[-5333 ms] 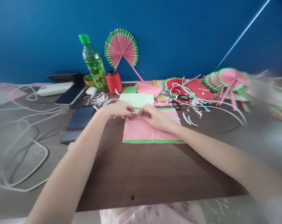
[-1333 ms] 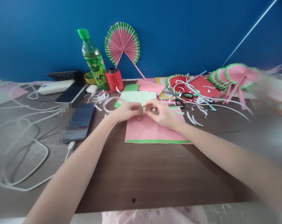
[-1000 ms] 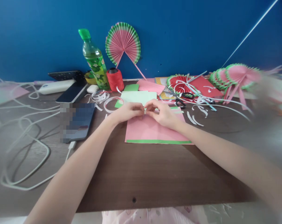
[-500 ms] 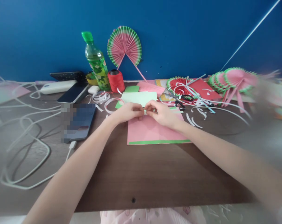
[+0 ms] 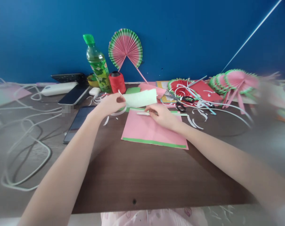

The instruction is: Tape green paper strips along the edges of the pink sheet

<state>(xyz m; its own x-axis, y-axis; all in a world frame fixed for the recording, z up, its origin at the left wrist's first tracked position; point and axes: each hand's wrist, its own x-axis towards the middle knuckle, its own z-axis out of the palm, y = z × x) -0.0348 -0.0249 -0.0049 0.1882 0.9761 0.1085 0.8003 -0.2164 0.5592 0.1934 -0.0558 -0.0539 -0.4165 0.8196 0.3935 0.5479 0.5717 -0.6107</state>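
My left hand (image 5: 112, 103) is closed on the left end of a pale green sheet of paper (image 5: 141, 98), whose right end is raised and curls slightly. Below it lies a pink sheet of paper (image 5: 142, 128) with a green strip (image 5: 154, 143) along its near edge and green along its far edge. My right hand (image 5: 161, 116) rests on the pink sheet, its fingers bent round a thin pale green paper strip (image 5: 142, 113). That strip lies near the far edge and sticks out past the sheet on the right. The fingertips are partly hidden.
Behind stand a green bottle (image 5: 97, 66), a red thread spool (image 5: 117, 83) and a pleated fan (image 5: 125, 47) against the wall. Black-handled scissors (image 5: 181, 106), paper scraps and more fans (image 5: 238, 81) lie right. Phones (image 5: 78, 124) and white cables (image 5: 48, 150) lie left.
My left hand has moved left and lifted the pale green sheet by its end. The pink sheet has turned a little and slid left. My right hand has stayed near the strip.
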